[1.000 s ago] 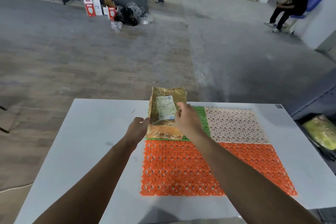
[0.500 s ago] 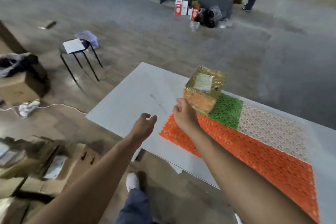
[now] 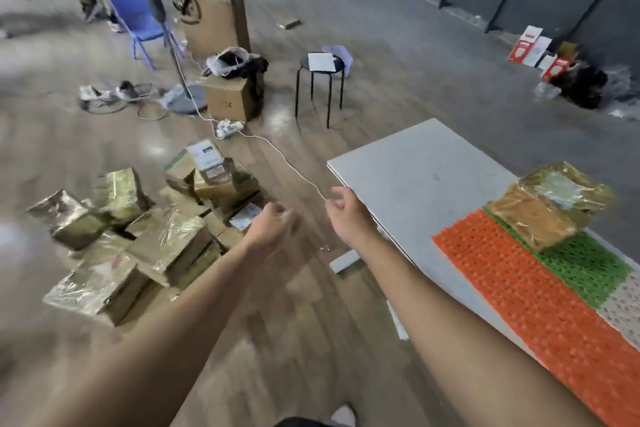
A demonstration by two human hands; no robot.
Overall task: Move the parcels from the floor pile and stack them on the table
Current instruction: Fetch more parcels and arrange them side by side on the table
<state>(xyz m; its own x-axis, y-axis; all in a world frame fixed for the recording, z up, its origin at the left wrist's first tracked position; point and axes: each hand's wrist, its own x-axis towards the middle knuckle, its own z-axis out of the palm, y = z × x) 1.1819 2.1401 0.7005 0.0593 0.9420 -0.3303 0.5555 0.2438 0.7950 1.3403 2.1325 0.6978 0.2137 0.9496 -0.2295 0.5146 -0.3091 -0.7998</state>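
Note:
A pile of several brown parcels [image 3: 149, 229], most wrapped in shiny film, lies on the wooden floor at the left. One wrapped parcel [image 3: 550, 210] rests on the green mat [image 3: 585, 263] on the white table [image 3: 426, 170] at the right. My left hand [image 3: 273, 227] hovers over the floor between pile and table, fingers loosely curled and empty. My right hand [image 3: 349, 215] hangs beside the table's near corner, fingers apart, holding nothing.
An orange mat [image 3: 540, 302] covers the table's near side. A white cable [image 3: 277, 152] runs across the floor to a power strip [image 3: 228, 128]. Behind stand a black stool [image 3: 320, 83], cardboard boxes [image 3: 235, 97], a lamp stand [image 3: 183, 94] and a blue chair [image 3: 142, 24].
Both hands have let go of the parcel, which now lies on the green mat. My view has swung left toward the floor pile, and both hands moved off the table.

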